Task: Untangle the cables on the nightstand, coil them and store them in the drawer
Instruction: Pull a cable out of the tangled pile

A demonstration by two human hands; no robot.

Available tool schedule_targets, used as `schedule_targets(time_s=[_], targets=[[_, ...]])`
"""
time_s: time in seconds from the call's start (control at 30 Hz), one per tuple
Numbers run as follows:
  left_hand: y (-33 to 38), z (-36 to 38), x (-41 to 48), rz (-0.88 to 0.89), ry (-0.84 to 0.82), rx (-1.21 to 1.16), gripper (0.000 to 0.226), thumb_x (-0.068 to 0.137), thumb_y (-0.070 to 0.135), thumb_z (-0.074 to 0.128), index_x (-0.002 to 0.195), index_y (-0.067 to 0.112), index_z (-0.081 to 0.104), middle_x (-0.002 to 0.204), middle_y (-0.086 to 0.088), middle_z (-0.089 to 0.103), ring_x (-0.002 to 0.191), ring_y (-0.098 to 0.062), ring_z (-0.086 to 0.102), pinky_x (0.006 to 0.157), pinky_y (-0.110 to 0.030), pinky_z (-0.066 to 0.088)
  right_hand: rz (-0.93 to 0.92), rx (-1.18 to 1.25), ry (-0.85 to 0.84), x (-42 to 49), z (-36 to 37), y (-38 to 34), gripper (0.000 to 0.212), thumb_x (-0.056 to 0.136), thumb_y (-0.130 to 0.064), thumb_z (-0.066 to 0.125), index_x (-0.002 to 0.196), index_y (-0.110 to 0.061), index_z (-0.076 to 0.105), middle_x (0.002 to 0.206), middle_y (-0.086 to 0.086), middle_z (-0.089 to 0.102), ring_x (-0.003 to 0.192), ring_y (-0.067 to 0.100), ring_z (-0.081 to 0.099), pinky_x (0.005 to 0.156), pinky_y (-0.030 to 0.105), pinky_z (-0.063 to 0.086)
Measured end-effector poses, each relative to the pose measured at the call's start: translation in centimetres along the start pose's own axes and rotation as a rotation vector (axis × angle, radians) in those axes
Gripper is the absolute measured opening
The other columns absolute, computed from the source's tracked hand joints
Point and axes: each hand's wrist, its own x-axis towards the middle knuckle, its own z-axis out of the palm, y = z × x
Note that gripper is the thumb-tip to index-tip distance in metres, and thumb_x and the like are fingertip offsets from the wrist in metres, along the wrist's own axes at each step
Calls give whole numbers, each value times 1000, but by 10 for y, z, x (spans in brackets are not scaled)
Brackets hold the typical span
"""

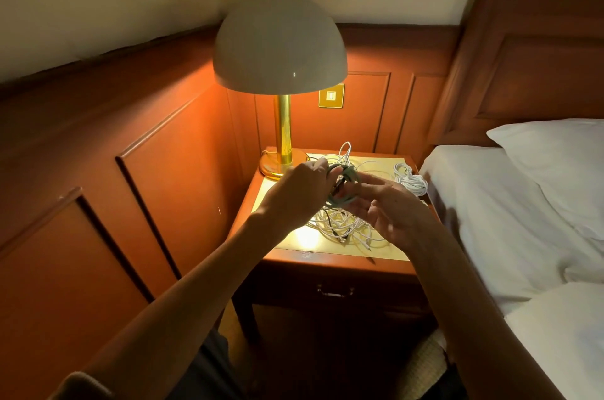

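Head view, dim room, one lamp lit.

- Left hand: raised over the bench, fingers curled round the left rim of a grey-green cable coil. Firm hold, as far as I can see.
- Right hand: wide, fingers stretched out and relaxed, tips reaching in at the coil's near lower side. I cannot tell whether they press on it or only brush it.
- The coil is wound in a few round turns and held up in the air between the two hands, above the middle of the bench. A dark plug end shows inside the ring.
- White cable tangle: loose heap on the bench top, directly under the hands, spreading toward the front edge. One white loop stands up behind the hands.
- White bundle: a separate wound cable, lying at the right back part of the bench, apart from the heap.
- Drawer: below the bench top, closed, metal handle at its centre.
- Lamp: domed shade, brass stem, base on the left back corner of the bench.
- Wall switch on the wood panelling behind.
- Bed just beside the bench on the right, white sheet, pillow at the headboard.
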Motion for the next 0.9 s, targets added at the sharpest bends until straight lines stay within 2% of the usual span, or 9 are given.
schedule_targets(time_s=[0.2, 0.3, 0.37, 0.43, 0.53, 0.63, 0.73, 0.8, 0.9], targets=[[1, 6, 0, 33, -2, -68, 37, 107, 38, 31, 98, 12, 56, 73, 7, 46, 49, -2, 35, 44, -14, 23, 109, -3, -68, 3, -3, -5, 41, 81, 9, 59, 122, 1, 60, 101, 18, 69, 85, 25, 72, 69, 30, 61], [5, 4, 5, 88, 13, -103, 36, 107, 34, 36, 99, 8, 60, 73, 0, 55, 52, -7, 47, 46, -18, 40, 23, -41, 20, 5, 4, 0, 53, 79, 21, 58, 126, -2, 54, 106, 18, 68, 88, 27, 71, 68, 31, 60], [6, 3, 7, 83, 12, -129, 37, 107, 34, 36, 99, 8, 61, 76, -4, 62, 56, -13, 55, 51, -25, 50, -128, -190, 139, 3, 6, 3, 57, 76, 19, 67, 123, -9, 54, 104, 16, 70, 91, 30, 72, 71, 32, 61], [4, 3, 9, 39, 5, -160, 38, 107, 36, 34, 96, 10, 60, 76, -3, 62, 55, -8, 50, 51, -21, 47, -328, -382, 176, 0, 5, 6, 61, 75, 7, 78, 125, -18, 52, 97, 11, 73, 86, 27, 75, 68, 32, 61], [-1, 2, 10, 48, -5, -214, 36, 107, 32, 37, 95, 9, 62, 73, 2, 58, 53, -5, 51, 50, -20, 47, -677, -799, 278, 5, 0, 17, 66, 81, -19, 83, 134, -31, 45, 111, 0, 68, 69, 15, 74, 58, 29, 60], [-4, 5, 8, 64, 42, -351, 38, 108, 29, 36, 92, 6, 63, 71, 3, 60, 53, -9, 59, 49, -28, 52, -1087, -1280, 459, 12, -1, 28, 45, 88, -22, 77, 129, -22, 60, 123, 5, 62, 85, 8, 66, 65, 22, 56], [-4, 11, 7, 48, 44, -473, 41, 109, 30, 32, 99, 5, 63, 72, 1, 60, 54, -11, 58, 46, -27, 50, -1294, -1373, 485, 15, -3, 34, 23, 94, -14, 69, 116, -11, 70, 109, 9, 68, 91, 19, 68, 69, 27, 54], [-5, 17, 10, -105, -55, -600, 43, 109, 36, 28, 95, 13, 61, 74, 0, 59, 62, -17, 58, 57, -38, 54, -1249, -1310, 491, 18, -2, 34, 20, 94, -12, 68, 114, -10, 71, 104, 6, 73, 87, 20, 70, 68, 30, 57], [1, 18, 21, -544, -209, -951, 43, 108, 41, 29, 92, 17, 60, 94, -11, 66, 84, -24, 58, 84, -49, 55, -1075, -1124, 466, 24, 5, 30, 17, 91, -18, 73, 107, -15, 73, 99, -1, 77, 87, 15, 73, 76, 35, 60]])
